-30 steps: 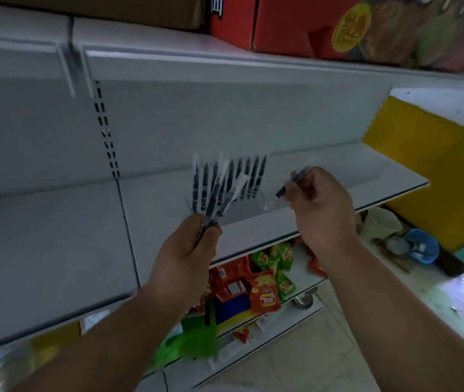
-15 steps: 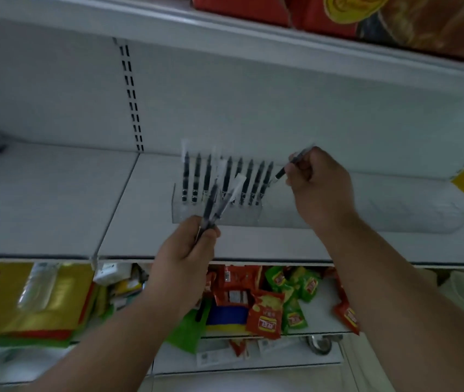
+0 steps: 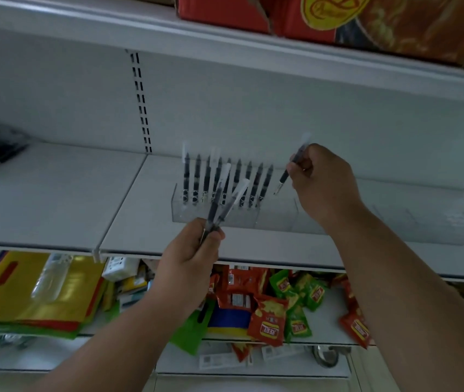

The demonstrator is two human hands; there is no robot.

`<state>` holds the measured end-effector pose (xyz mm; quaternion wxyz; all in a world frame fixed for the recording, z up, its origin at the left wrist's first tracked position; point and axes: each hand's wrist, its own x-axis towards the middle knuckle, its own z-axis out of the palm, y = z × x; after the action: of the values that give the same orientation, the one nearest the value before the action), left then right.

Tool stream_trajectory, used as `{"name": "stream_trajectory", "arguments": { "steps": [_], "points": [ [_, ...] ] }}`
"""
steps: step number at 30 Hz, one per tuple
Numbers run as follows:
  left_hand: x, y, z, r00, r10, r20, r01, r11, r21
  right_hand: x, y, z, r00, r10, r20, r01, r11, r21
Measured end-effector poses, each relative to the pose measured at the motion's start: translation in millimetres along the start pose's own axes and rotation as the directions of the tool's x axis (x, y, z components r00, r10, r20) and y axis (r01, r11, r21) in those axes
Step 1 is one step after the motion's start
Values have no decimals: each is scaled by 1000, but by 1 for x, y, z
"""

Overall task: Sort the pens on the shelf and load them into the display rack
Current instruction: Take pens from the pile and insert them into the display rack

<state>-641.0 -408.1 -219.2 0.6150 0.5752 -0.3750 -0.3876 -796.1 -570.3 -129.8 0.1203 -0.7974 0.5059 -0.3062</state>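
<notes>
Left hand [image 3: 188, 258] closed around a small bunch of pens [image 3: 222, 205], fanned upward before the clear display rack [image 3: 225, 217] on the white shelf [image 3: 55, 193]. Right hand [image 3: 322, 181] pinching a single pen [image 3: 291, 168], tip down, just right of the racked pens [image 3: 226, 179], standing upright in a row.

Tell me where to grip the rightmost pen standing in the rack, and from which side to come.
Pinch the rightmost pen on its upper barrel, above the clear rack, and come from the right. Its lower end sits in the rack and the next pen stands close on its left, while the rack to its right is empty. Lift along its slight rightward lean. The right hand already holds a pen.
</notes>
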Motion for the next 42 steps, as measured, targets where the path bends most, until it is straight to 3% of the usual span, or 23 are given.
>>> {"name": "stream_trajectory", "arguments": {
  "steps": [7, 14, 24, 29, 32, 37, 42],
  "points": [
    [-2, -4, 3, 1000, -2, 7, 2, 1000, 9, 2, 0, 9, 999, 5, 38, -7, 998, 59],
    [-2, -5, 5, 1000, -11, 0, 11, 1000, -2, 5, 15, 5, 998, 47, -49, -40, 990, 139],
    [3, -2, 7, 1000, -26, 3, 26, 1000, 16, 1, 17, 29, 982, 4, 187, -1, 1000, -14],
    [6, 1, 6, 1000, -11, 12, 11, 1000, 22, -2, 18, 25, 986, 32, 161, -29, 999, -22],
    [9, 2, 7, 1000, -6, 12, 6, 1000, 29, -16, 10, 16, 996, 37, 87, -43, 996, 72],
    [16, 4, 24, 998, 14, 66, -14, 1000, -11, -46, -20, 9, 940, -64, 335, -98, 890, 445],
    [18, 3, 36, 988, 54, 141, -56, 998, 7, -50, -17, 5, 945, 23, 326, -236, 737, 633]
  ]
}}
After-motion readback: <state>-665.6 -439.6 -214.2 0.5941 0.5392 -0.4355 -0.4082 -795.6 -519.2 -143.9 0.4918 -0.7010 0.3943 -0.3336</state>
